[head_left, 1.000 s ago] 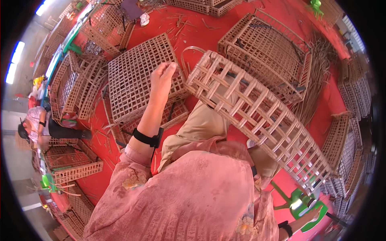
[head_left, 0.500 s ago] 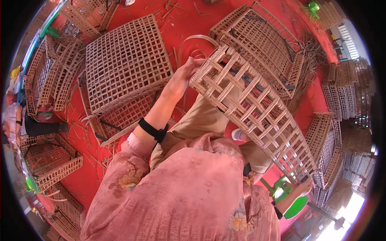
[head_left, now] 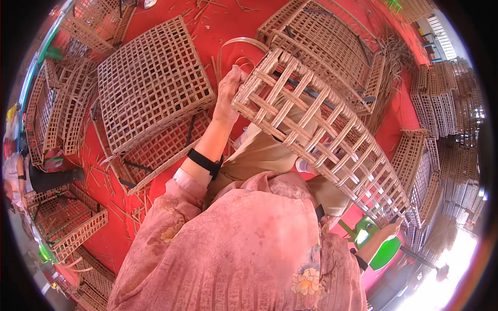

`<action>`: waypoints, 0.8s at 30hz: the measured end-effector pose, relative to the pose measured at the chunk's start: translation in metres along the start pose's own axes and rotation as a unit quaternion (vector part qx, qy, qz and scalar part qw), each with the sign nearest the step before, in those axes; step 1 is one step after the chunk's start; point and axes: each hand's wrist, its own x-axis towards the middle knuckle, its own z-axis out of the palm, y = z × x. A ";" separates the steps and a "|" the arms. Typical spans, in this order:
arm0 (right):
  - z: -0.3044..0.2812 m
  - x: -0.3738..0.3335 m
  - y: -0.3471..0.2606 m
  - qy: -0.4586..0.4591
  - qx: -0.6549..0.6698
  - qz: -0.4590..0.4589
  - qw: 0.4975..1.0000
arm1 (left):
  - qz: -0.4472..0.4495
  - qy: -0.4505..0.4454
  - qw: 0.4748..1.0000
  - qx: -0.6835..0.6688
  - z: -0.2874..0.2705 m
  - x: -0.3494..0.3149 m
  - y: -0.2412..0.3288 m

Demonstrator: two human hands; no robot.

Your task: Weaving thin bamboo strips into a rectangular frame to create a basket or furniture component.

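A woven rattan basket (head_left: 327, 140) with an open lattice side is held slantwise across my front, its side turned up toward me. My left hand (head_left: 229, 94) grips its near-left corner, the thumb pointing up and the fingers partly hidden behind the corner. At the basket's far right end, my right hand (head_left: 388, 230) holds the lower corner, with most of its fingers out of sight. A thin loose cane strip (head_left: 228, 42) curves out beside the upper left corner.
A flat latticed basket (head_left: 155, 83) rests on another at the left. More baskets (head_left: 327, 46) lie ahead, and stacks (head_left: 459, 140) rise at the right. Cane scraps litter the red floor (head_left: 207, 28). A green stool (head_left: 386, 253) stands near my right hand. Another person (head_left: 39, 173) is at far left.
The held basket's left end and my left hand have shifted a little left and up in view. Both hands keep their hold. The surroundings have shifted slightly left.
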 end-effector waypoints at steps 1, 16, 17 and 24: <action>0.009 -0.020 -0.021 -0.012 0.003 0.043 0.999 | 0.006 -0.003 1.000 0.002 -0.005 0.000 0.001; 0.006 -0.048 -0.057 -0.030 0.016 0.234 0.972 | -0.098 0.021 0.990 0.099 -0.033 0.035 -0.033; 0.004 -0.039 -0.046 0.006 0.013 0.225 0.974 | -0.105 0.030 0.982 0.151 -0.037 0.039 -0.034; 0.013 -0.055 -0.057 -0.009 0.050 0.200 0.978 | -0.041 -0.051 0.965 -0.255 0.030 0.021 0.075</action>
